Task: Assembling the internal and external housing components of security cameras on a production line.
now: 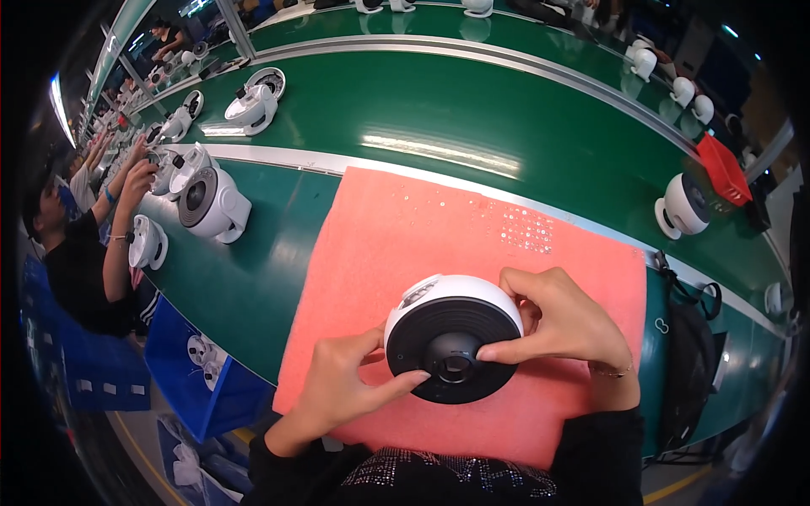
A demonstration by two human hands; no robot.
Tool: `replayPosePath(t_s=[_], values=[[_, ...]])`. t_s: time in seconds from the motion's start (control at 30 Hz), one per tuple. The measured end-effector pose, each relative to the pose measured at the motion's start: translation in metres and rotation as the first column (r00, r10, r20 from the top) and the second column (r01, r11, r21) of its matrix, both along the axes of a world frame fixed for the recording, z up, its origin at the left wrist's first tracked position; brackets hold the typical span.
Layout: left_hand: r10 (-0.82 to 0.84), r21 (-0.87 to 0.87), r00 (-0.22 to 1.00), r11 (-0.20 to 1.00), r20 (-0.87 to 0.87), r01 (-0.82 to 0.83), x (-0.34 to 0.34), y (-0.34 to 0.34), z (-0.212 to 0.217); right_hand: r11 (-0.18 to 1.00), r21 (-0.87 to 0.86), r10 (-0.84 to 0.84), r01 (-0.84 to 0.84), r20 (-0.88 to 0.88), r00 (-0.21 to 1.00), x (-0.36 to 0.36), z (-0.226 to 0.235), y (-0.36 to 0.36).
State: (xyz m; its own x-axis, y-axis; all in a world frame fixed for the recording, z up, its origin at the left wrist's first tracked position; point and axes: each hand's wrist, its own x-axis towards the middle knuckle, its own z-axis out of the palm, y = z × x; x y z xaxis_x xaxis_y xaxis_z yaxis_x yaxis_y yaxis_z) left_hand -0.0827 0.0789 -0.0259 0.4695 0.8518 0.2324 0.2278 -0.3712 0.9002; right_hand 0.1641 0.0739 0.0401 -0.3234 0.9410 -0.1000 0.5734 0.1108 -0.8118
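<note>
Between my hands is a round white device (413, 333) with a black, ringed face and a dark lens-like opening low in its middle. Its kind is not certain from here. My left hand (342, 379) grips the left rim, thumb stretched over the black face. On the other side my right hand (561, 325) clasps the white shell, its thumb pressing beside the lens opening. The device is held above a pink foam mat (354, 253). Small shiny parts (527, 229) lie in rows and scattered along the mat's far part.
Similar white devices stand to the left (215, 202) and at the right (682, 205), beside a red bin (723, 169). A green conveyor belt (472, 110) runs beyond the mat. A black bag (688, 363) lies at the right. Another person (84, 253) works at the left, above a blue crate (181, 363).
</note>
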Motion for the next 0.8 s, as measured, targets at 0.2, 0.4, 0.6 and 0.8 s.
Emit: replayPosePath(t_s=[0.2,0.4,0.6,0.8], values=[[-0.013,0.119,0.931,0.991,-0.366,0.061,-0.007,0.021,0.015,0.993,0.085,-0.090,0.077,0.155,0.984,-0.004,-0.010,0.008],[-0.090,0.059,0.841,0.988,-0.533,0.142,-0.006,0.032,0.028,0.969,0.246,-0.090,0.014,0.300,0.950,-0.004,-0.024,0.014],[-0.131,-0.017,0.808,0.989,-0.575,0.148,-0.003,0.035,0.031,0.956,0.291,-0.097,-0.027,0.404,0.910,-0.001,-0.026,0.018],[-0.123,-0.034,0.822,0.991,-0.555,0.126,-0.005,0.032,0.027,0.718,0.676,-0.053,-0.165,0.289,0.956,-0.018,-0.015,0.003]])
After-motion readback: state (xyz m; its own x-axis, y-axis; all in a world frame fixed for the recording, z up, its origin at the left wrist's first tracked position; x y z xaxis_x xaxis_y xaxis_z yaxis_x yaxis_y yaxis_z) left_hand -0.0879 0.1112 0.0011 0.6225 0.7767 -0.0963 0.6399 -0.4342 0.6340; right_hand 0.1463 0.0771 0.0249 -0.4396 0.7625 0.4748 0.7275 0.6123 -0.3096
